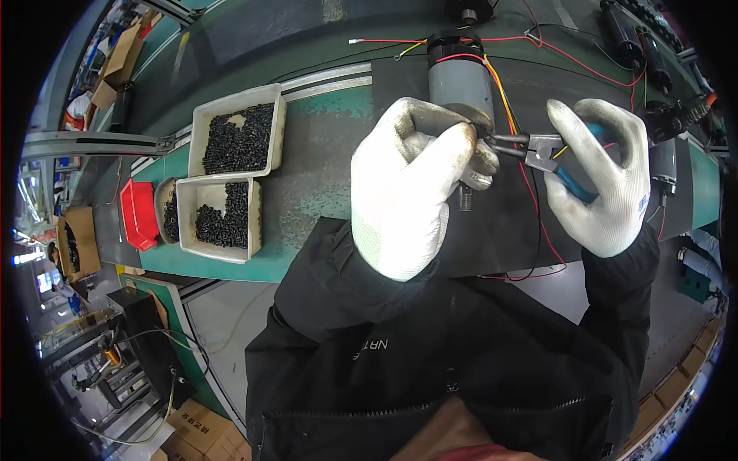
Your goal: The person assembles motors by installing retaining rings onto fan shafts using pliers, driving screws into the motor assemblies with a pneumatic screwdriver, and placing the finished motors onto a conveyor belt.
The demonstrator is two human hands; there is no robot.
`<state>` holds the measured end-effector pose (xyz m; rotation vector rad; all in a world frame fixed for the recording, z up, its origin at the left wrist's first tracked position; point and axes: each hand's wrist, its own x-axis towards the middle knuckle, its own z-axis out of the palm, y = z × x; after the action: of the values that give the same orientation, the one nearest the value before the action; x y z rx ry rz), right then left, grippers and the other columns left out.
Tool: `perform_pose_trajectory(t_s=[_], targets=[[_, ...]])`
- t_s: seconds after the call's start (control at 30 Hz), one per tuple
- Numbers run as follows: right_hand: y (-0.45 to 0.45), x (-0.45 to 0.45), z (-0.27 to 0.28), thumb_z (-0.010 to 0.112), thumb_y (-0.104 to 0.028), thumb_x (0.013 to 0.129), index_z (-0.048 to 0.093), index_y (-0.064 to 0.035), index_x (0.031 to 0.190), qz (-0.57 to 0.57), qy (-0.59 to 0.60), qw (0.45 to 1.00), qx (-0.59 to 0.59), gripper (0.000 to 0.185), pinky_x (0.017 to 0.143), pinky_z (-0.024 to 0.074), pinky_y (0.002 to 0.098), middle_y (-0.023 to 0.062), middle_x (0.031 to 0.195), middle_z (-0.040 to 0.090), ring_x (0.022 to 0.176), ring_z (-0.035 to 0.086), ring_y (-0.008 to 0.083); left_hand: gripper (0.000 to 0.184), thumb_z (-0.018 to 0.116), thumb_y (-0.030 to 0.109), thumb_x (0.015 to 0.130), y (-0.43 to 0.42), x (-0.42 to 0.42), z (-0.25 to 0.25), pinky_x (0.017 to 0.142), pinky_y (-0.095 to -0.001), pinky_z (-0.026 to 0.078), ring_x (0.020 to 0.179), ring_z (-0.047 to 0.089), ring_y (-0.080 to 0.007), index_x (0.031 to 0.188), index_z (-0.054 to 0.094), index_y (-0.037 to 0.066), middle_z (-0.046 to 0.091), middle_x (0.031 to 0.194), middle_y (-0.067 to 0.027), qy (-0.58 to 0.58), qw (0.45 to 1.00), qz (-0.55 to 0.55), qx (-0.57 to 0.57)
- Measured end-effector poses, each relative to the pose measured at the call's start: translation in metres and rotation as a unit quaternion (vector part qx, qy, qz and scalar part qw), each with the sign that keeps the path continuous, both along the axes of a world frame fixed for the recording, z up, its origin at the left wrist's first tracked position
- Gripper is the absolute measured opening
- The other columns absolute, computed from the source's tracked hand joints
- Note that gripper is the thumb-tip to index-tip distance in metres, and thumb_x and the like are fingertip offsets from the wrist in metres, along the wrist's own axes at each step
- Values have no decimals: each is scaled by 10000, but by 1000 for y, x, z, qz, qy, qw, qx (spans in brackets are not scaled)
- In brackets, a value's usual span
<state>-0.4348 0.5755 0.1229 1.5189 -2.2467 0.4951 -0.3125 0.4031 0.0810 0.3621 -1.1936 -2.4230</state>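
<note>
My right hand point(603, 180), in a white glove, is closed around the blue handles of long-nosed pliers point(543, 149). The pliers' thin tips point left and reach my left hand point(415, 184). That hand, in a white glove with dirty fingertips, is pinched at the tips of the pliers; whatever small thing lies between its fingers is mostly hidden. Just behind the left fingers stands a grey cylindrical motor point(460, 81) with a black top. Red, yellow and black wires run from it. A threaded shaft point(465, 198) shows below the left hand.
To the left are two white bins point(277, 146) point(257, 223) of small black parts, a round dish point(161, 201) and a red tray point(137, 217). More motors point(623, 38) stand at the upper right. Loose red wires point(557, 244) trail over the bench's near edge.
</note>
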Motion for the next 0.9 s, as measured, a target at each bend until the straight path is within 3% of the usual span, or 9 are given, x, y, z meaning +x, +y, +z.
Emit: perform_pose_trajectory(t_s=[0.33,0.47,0.5,0.57,0.6,0.63,0.73,0.83,0.9], targets=[[-5,-3,-3,689,-50,546,684,-141,1129,-4,8,1000,-6,590,771,497,376,122,979,592,904,571,282,166,600,59,904,5,-2,3,674,-277,531,763,651,-175,1017,535,-43,643,975,-180,-53,998,15,-28],[-7,-20,-22,660,-50,627,633,-83,1068,-18,-1,1000,-24,443,751,488,392,152,938,590,859,579,333,148,558,81,915,3,-22,7,595,-248,484,655,618,-108,1006,564,-36,671,807,-109,-52,984,38,-167],[-14,-31,-36,617,-49,684,609,-56,1063,-49,-99,990,-85,379,765,486,382,152,884,569,846,591,310,172,575,105,906,-15,-36,5,606,-312,488,680,628,-175,1006,564,-34,651,803,-119,-79,939,32,-333],[-24,-72,-70,507,-77,803,561,-13,1068,-22,-511,834,-206,277,690,486,322,78,853,570,765,600,179,354,619,283,886,-45,-89,-34,741,-461,497,874,600,-384,1044,532,-22,601,868,-205,-77,704,243,-663],[-25,-91,-89,526,-93,809,555,-16,1085,20,-729,645,-228,288,655,496,318,63,888,593,723,600,184,459,599,388,885,-62,-110,-55,769,-462,505,877,616,-398,1083,517,-17,590,932,-242,-177,666,218,-691],[-32,-96,-110,554,-116,790,566,-27,1082,39,-822,507,-256,306,647,519,355,80,908,610,713,609,221,569,561,472,893,-78,-126,-64,807,-464,506,880,620,-428,1119,509,-47,587,978,-285,-264,730,59,-628],[-46,-93,-146,549,-124,761,574,-72,1069,98,-874,366,-306,313,639,526,414,103,831,631,675,627,282,814,574,645,812,-64,-142,-79,879,-451,486,1005,619,-439,1091,525,-117,618,1051,-344,-291,784,43,-547],[-43,-74,-141,565,-128,766,539,-66,1081,105,-836,379,-383,322,673,514,420,97,877,584,702,611,267,843,588,630,805,-60,-138,-60,893,-442,483,1006,628,-420,1156,495,-131,638,1035,-314,-287,811,47,-507],[-24,-60,-115,607,-124,757,518,-37,1089,193,-774,462,-388,355,675,496,385,92,921,547,718,597,253,763,683,493,796,-42,-117,-35,853,-401,508,964,657,-352,1228,470,-98,659,980,-262,-196,860,86,-463]])
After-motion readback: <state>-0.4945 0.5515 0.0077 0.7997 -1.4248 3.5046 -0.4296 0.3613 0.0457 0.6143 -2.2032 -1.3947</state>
